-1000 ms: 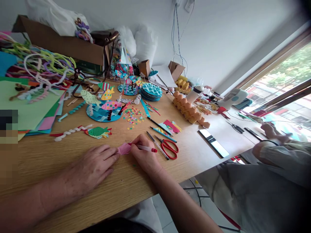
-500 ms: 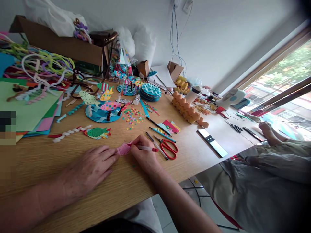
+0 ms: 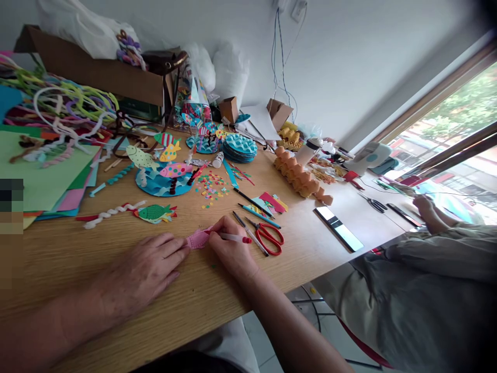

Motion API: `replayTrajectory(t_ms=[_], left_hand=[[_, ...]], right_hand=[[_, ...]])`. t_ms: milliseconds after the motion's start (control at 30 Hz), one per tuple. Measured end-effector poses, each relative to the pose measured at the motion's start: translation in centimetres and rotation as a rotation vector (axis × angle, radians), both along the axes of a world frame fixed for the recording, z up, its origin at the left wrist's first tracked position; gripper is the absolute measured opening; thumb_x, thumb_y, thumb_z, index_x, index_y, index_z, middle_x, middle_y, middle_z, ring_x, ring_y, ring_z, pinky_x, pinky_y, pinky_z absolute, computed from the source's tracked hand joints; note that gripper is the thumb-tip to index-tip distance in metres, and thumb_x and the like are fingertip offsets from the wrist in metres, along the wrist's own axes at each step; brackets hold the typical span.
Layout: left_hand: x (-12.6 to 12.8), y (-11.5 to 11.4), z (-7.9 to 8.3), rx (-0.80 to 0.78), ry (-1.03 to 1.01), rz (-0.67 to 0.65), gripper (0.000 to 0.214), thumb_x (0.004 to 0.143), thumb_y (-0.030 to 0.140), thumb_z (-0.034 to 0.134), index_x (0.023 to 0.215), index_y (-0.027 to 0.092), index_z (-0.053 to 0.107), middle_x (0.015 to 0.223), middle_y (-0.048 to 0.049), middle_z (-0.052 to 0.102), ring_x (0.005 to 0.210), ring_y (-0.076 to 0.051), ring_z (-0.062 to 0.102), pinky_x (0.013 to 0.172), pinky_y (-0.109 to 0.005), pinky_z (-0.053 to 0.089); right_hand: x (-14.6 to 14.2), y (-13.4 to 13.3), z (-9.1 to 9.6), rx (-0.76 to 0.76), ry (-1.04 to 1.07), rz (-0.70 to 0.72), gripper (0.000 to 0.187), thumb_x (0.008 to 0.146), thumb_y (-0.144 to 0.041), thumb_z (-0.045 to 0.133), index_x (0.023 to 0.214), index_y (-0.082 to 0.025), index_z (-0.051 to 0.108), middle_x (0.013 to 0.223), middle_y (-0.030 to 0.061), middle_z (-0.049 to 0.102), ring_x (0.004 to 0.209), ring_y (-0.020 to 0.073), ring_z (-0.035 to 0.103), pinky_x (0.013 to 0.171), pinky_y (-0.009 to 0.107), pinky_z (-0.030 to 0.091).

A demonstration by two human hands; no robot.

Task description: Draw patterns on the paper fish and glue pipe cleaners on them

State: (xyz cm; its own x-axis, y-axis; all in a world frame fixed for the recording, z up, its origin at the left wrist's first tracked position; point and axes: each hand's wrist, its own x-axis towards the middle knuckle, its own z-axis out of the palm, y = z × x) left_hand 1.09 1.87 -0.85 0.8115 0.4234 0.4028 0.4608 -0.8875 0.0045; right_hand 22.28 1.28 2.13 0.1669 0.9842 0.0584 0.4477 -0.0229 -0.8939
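A small pink paper cutout (image 3: 198,239), with dark marks along its edge, lies flat on the wooden table. My left hand (image 3: 149,264) rests on the tabletop with its fingers stretched out, the fingertips touching the cutout's left end. In my right hand (image 3: 232,248) is a red-tipped marker pen (image 3: 235,238), pinched between thumb and fingers, its point at the cutout's right part. Red-handled scissors (image 3: 268,238) and a clear-barrelled pen (image 3: 250,233) lie just right of that hand. Beyond my left hand is a green paper fish (image 3: 155,213) beside a twisted white pipe cleaner (image 3: 114,212).
Paper fish stand on a blue wavy base (image 3: 165,184), near scattered paper dots (image 3: 212,186). Coloured sheets (image 3: 46,176) lie left. An orange egg carton (image 3: 297,173) and a phone (image 3: 338,229) are right. Another person (image 3: 438,274) sits at the right.
Almost nothing differs. Both hands keep their places, and the marker pen's point stays on the pink cutout. The view has shifted very slightly.
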Motion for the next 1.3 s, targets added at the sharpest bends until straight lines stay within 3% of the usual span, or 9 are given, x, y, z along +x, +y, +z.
replayTrajectory(t_ms=[433, 900, 1067, 1300], left_hand=[[-0.10, -0.04, 0.09, -0.077, 0.038, 0.033, 0.039, 0.090, 0.007, 0.051, 0.123, 0.018, 0.068, 0.122, -0.0087, 0.071, 0.109, -0.027, 0.063, 0.094, -0.039, 0.050], [-0.31, -0.02, -0.73, -0.035, 0.020, 0.051, 0.040, 0.092, 0.010, 0.047, 0.125, 0.019, 0.068, 0.121, -0.0090, 0.071, 0.108, -0.027, 0.062, 0.095, -0.040, 0.052], [-0.27, 0.10, -0.49, 0.009, 0.023, 0.035, 0.041, 0.090, 0.008, 0.046, 0.122, 0.018, 0.069, 0.118, -0.0082, 0.072, 0.105, -0.025, 0.063, 0.092, -0.037, 0.053], [-0.25, 0.09, -0.17, -0.051, 0.042, 0.040, 0.043, 0.091, 0.009, 0.045, 0.124, 0.019, 0.069, 0.121, -0.0080, 0.072, 0.107, -0.025, 0.063, 0.092, -0.038, 0.053]], right_hand=[[0.02, 0.06, -0.06, 0.011, -0.007, -0.005, 0.008, 0.065, -0.016, 0.054, 0.063, -0.024, 0.052, 0.053, -0.0078, 0.050, 0.051, 0.0119, 0.047, 0.051, 0.023, 0.035], [0.14, -0.04, 0.30, 0.006, 0.036, -0.041, 0.006, 0.061, -0.018, 0.053, 0.059, -0.024, 0.052, 0.055, -0.0063, 0.051, 0.053, 0.0128, 0.045, 0.052, 0.024, 0.035], [0.12, -0.02, 0.12, -0.017, 0.056, -0.022, 0.006, 0.062, -0.018, 0.053, 0.061, -0.023, 0.051, 0.056, -0.0060, 0.052, 0.054, 0.0126, 0.046, 0.052, 0.024, 0.035], [0.27, 0.04, -0.33, -0.013, 0.061, -0.004, 0.005, 0.063, -0.019, 0.054, 0.062, -0.023, 0.052, 0.057, -0.0064, 0.053, 0.053, 0.0118, 0.045, 0.051, 0.023, 0.034]])
